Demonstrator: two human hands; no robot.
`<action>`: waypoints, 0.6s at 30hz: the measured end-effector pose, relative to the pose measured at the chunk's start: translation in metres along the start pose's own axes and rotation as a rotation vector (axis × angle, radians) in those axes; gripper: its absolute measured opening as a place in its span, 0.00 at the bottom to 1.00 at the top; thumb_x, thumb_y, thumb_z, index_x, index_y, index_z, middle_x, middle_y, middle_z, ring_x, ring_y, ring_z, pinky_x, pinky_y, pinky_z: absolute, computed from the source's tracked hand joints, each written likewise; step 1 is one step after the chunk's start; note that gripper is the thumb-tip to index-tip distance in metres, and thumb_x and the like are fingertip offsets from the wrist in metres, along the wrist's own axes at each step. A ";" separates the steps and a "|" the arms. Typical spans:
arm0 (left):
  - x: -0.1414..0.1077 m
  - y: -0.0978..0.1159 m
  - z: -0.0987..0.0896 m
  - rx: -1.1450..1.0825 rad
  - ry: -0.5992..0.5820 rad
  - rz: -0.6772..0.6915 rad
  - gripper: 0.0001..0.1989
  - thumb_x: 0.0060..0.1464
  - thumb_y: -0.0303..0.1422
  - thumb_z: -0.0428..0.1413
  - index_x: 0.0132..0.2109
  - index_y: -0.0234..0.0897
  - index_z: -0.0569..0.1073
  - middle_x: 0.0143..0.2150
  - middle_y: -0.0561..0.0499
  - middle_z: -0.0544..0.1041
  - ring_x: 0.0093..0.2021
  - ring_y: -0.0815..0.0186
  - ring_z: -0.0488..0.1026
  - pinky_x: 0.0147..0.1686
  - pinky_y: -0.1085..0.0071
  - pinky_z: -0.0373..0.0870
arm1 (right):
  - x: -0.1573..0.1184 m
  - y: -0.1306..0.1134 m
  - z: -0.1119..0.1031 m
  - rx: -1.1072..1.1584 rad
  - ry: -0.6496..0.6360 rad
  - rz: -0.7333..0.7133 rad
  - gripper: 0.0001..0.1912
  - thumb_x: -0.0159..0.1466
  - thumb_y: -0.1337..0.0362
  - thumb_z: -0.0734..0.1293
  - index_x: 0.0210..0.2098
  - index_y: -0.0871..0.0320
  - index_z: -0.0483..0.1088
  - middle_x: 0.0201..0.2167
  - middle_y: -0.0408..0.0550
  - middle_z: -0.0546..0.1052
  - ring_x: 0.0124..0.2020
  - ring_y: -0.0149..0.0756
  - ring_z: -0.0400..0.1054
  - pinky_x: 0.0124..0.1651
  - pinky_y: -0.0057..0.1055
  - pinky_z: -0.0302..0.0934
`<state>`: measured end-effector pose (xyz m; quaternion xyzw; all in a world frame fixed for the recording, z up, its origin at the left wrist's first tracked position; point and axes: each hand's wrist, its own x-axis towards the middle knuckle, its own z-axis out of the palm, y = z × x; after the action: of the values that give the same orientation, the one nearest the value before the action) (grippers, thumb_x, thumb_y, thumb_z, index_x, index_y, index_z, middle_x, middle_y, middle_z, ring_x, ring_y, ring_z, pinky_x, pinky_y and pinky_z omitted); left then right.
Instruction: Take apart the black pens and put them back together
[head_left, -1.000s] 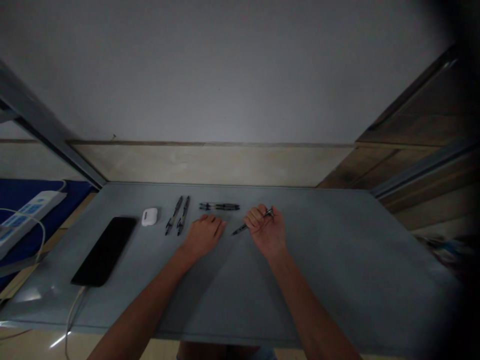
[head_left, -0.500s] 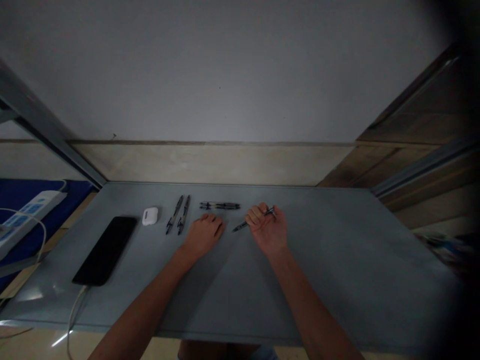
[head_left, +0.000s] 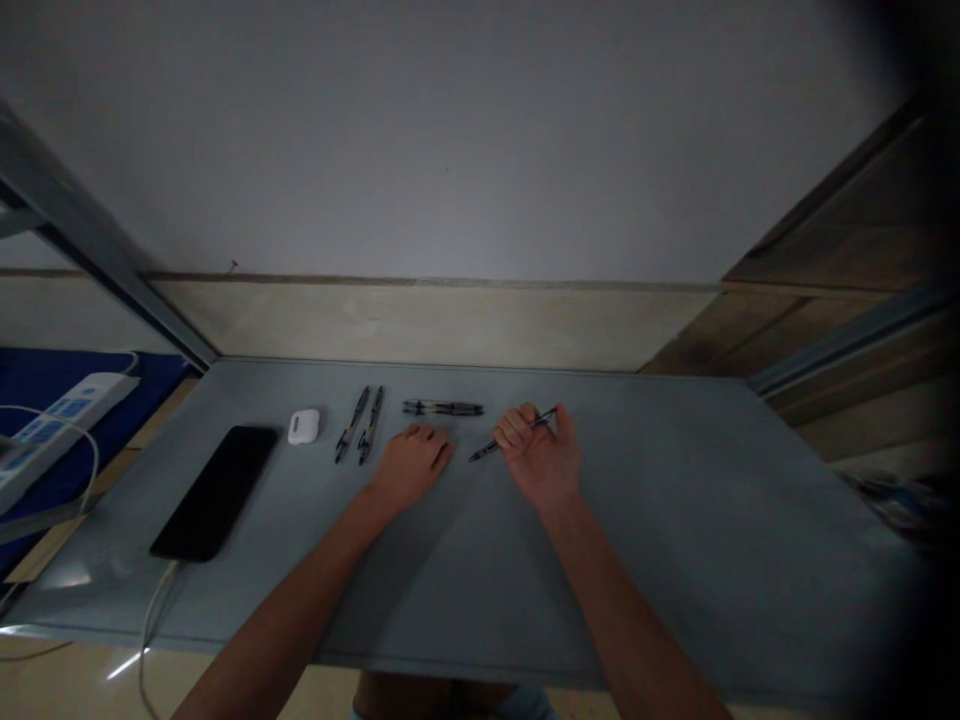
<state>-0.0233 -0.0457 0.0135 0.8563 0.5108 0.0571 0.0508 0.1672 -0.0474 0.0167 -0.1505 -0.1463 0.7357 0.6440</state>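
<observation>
My right hand (head_left: 541, 458) is turned palm up above the grey table, its fingers curled round a dark pen (head_left: 486, 450). The pen slants, with its lower end toward the left and its upper end near my thumb, which points up and away from the palm. My left hand (head_left: 411, 465) rests palm down on the table, fingers loosely bent and holding nothing that I can see. Just beyond it lie dark pens (head_left: 444, 408) side by side, pointing left to right. Two more pens, a left one (head_left: 352, 425) and a right one (head_left: 371, 426), lie slanted to its left.
On the left of the table (head_left: 675, 560) are a white earbud case (head_left: 304, 427) and a black phone (head_left: 215, 493) with a cable (head_left: 150, 625) running over the front edge. A white power strip (head_left: 64, 425) lies beyond the left side. A wall (head_left: 450, 180) stands behind.
My right thumb has straightened away from the pen's upper end, and the pen has turned slightly in the fingers. My left hand stays put. The view has shifted a little.
</observation>
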 end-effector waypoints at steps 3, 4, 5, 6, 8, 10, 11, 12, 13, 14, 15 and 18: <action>0.000 0.000 -0.001 -0.003 0.004 0.000 0.20 0.65 0.40 0.39 0.41 0.37 0.73 0.39 0.45 0.75 0.43 0.59 0.71 0.39 0.66 0.69 | -0.001 0.000 0.001 0.007 -0.008 0.004 0.21 0.66 0.48 0.53 0.25 0.55 0.61 0.19 0.40 0.54 0.20 0.31 0.51 0.25 0.30 0.55; -0.001 0.000 -0.002 -0.014 0.003 0.002 0.20 0.65 0.40 0.38 0.41 0.36 0.73 0.39 0.45 0.75 0.43 0.59 0.72 0.40 0.66 0.68 | -0.001 0.000 0.001 0.005 -0.010 0.003 0.22 0.66 0.47 0.53 0.26 0.55 0.61 0.19 0.40 0.55 0.20 0.31 0.51 0.25 0.30 0.55; -0.001 0.001 -0.003 -0.036 0.005 0.005 0.21 0.65 0.40 0.37 0.41 0.36 0.72 0.38 0.44 0.75 0.43 0.60 0.72 0.40 0.67 0.68 | 0.000 0.000 0.001 0.001 -0.011 0.000 0.22 0.66 0.47 0.53 0.26 0.55 0.61 0.19 0.40 0.55 0.20 0.31 0.52 0.25 0.30 0.55; -0.002 0.002 -0.004 -0.072 0.007 0.009 0.22 0.66 0.40 0.36 0.41 0.36 0.72 0.38 0.45 0.75 0.42 0.60 0.72 0.40 0.67 0.68 | 0.000 0.001 0.001 -0.005 -0.011 -0.003 0.22 0.66 0.47 0.53 0.26 0.55 0.62 0.19 0.40 0.55 0.20 0.31 0.52 0.25 0.30 0.56; -0.003 0.006 -0.006 -0.190 0.007 0.028 0.23 0.66 0.41 0.35 0.42 0.36 0.71 0.37 0.46 0.76 0.40 0.62 0.73 0.39 0.68 0.67 | 0.001 0.002 0.002 -0.025 -0.012 -0.011 0.21 0.67 0.48 0.54 0.26 0.55 0.62 0.18 0.39 0.54 0.19 0.30 0.51 0.25 0.29 0.55; -0.005 0.011 -0.006 -0.332 0.006 0.063 0.21 0.65 0.43 0.37 0.42 0.37 0.71 0.36 0.49 0.76 0.37 0.65 0.73 0.37 0.71 0.66 | 0.003 0.006 0.002 -0.052 -0.016 -0.015 0.19 0.68 0.51 0.56 0.27 0.55 0.63 0.18 0.38 0.54 0.18 0.29 0.51 0.23 0.28 0.54; -0.005 0.014 -0.004 -0.395 0.007 0.082 0.20 0.64 0.44 0.40 0.41 0.37 0.71 0.35 0.50 0.76 0.35 0.67 0.73 0.36 0.72 0.66 | 0.004 0.007 0.003 -0.067 -0.019 -0.015 0.18 0.68 0.52 0.56 0.27 0.55 0.63 0.18 0.38 0.54 0.18 0.29 0.51 0.23 0.28 0.54; -0.005 0.017 -0.002 -0.449 0.008 0.099 0.20 0.63 0.45 0.41 0.40 0.37 0.71 0.33 0.51 0.75 0.32 0.68 0.71 0.34 0.73 0.65 | 0.004 0.009 0.003 -0.083 -0.022 -0.015 0.18 0.67 0.52 0.57 0.27 0.56 0.64 0.18 0.38 0.55 0.18 0.28 0.52 0.24 0.28 0.55; -0.004 0.019 0.000 -0.500 0.016 0.101 0.20 0.63 0.44 0.42 0.38 0.37 0.71 0.31 0.52 0.74 0.30 0.69 0.70 0.32 0.74 0.64 | 0.005 0.011 0.002 -0.104 -0.024 -0.018 0.17 0.67 0.52 0.58 0.28 0.55 0.65 0.19 0.38 0.57 0.19 0.28 0.53 0.25 0.28 0.56; -0.004 0.020 0.003 -0.556 0.022 0.092 0.20 0.64 0.44 0.42 0.36 0.36 0.71 0.28 0.53 0.73 0.28 0.70 0.69 0.30 0.74 0.63 | 0.006 0.013 0.001 -0.133 -0.021 -0.025 0.17 0.66 0.51 0.59 0.29 0.55 0.66 0.20 0.39 0.59 0.21 0.29 0.56 0.27 0.29 0.59; -0.003 0.020 0.006 -0.615 0.024 0.076 0.20 0.63 0.43 0.42 0.34 0.36 0.71 0.26 0.53 0.72 0.26 0.70 0.67 0.28 0.75 0.62 | 0.007 0.015 0.000 -0.174 -0.009 -0.047 0.16 0.65 0.50 0.60 0.29 0.55 0.67 0.21 0.40 0.62 0.23 0.30 0.60 0.31 0.30 0.61; 0.002 0.014 0.010 -0.837 0.032 -0.014 0.20 0.61 0.44 0.44 0.33 0.36 0.73 0.24 0.54 0.71 0.24 0.71 0.65 0.25 0.75 0.60 | 0.008 0.018 -0.004 -0.402 0.092 -0.224 0.16 0.63 0.50 0.62 0.31 0.56 0.70 0.29 0.44 0.71 0.33 0.34 0.67 0.42 0.34 0.62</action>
<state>-0.0087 -0.0514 0.0058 0.7572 0.4501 0.2728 0.3867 0.1516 -0.0414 0.0051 -0.2920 -0.2759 0.6082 0.6846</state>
